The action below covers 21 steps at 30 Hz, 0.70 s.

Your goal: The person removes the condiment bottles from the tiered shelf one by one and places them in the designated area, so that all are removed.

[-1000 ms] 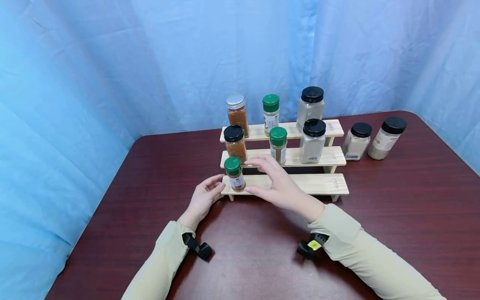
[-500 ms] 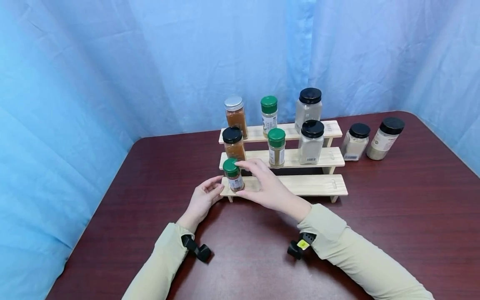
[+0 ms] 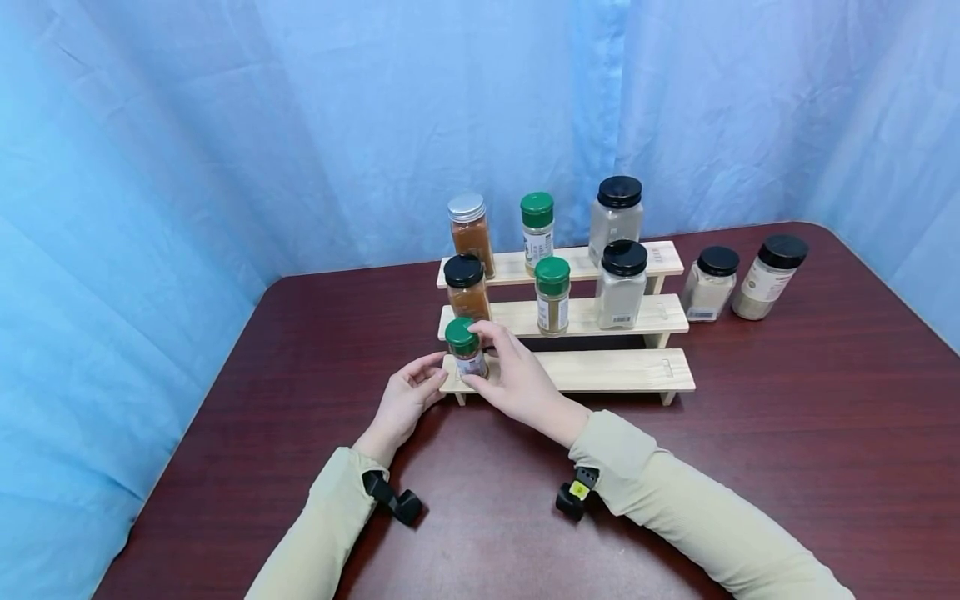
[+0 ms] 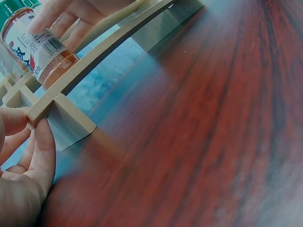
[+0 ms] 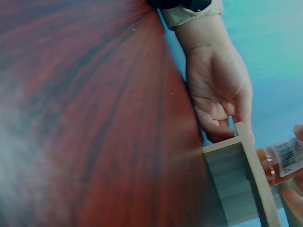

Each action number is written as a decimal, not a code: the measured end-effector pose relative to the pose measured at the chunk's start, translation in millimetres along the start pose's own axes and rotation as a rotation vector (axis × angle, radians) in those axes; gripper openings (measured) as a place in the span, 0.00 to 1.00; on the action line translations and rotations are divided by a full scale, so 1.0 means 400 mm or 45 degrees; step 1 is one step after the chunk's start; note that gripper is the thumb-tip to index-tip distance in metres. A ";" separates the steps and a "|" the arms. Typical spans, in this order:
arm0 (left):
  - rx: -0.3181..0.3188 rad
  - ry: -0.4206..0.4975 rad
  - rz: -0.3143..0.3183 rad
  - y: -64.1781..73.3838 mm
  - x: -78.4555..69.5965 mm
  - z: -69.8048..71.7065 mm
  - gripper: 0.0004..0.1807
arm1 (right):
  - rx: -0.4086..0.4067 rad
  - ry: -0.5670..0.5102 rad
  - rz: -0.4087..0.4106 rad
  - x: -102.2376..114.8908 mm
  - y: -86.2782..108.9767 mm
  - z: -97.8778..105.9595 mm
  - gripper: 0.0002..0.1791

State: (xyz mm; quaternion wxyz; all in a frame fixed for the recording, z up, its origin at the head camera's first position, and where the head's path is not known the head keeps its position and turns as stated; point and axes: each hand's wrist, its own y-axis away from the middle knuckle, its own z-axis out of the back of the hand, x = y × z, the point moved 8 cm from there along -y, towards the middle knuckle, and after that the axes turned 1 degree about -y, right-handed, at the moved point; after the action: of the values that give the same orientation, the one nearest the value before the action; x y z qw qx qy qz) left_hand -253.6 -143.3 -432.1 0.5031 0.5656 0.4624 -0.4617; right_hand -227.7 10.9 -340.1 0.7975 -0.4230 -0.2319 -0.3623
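Note:
A small spice jar [image 3: 470, 363] with a green lid and reddish contents stands upright at the left end of the lowest step of a three-step wooden spice rack [image 3: 600, 372]. My right hand [image 3: 521, 385] holds it from the right, index finger at the lid and thumb low on the front. My left hand [image 3: 399, 407] pinches the left end of that same step; the left wrist view shows thumb and fingers at the board's corner [image 4: 40, 111]. In the right wrist view, the jar's label and orange-red base [image 5: 279, 163] show beside the board.
On the middle step stand a black-lidded jar [image 3: 468, 298], a green-lidded jar [image 3: 552, 310] and a pale jar [image 3: 622, 298]. The top step holds three more. Two black-lidded jars, one short [image 3: 708, 292] and one taller [image 3: 765, 283], stand on the table right of the rack.
My right hand has moved left, from beside the green-lidded spice jar to fingers and thumb against it. My left hand stays at the rack's end.

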 end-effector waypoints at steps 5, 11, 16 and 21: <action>0.009 0.007 -0.008 0.000 0.000 0.001 0.22 | -0.081 0.018 0.030 -0.004 -0.001 -0.008 0.34; -0.003 0.003 0.000 -0.001 0.004 0.002 0.22 | -0.094 0.033 0.035 -0.005 0.000 -0.006 0.34; 0.002 -0.010 0.009 0.000 0.008 0.004 0.23 | -0.087 -0.008 0.029 -0.010 0.000 -0.007 0.34; 0.002 -0.010 -0.003 -0.002 0.006 0.003 0.22 | -0.083 -0.049 0.036 -0.010 0.007 -0.006 0.35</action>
State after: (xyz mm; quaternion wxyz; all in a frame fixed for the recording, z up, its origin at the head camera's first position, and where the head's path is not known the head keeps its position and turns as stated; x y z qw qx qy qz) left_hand -254.2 -144.5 -434.5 0.5041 0.5636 0.4607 -0.4647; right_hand -227.9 11.2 -345.5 0.7838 -0.4589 -0.2292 -0.3501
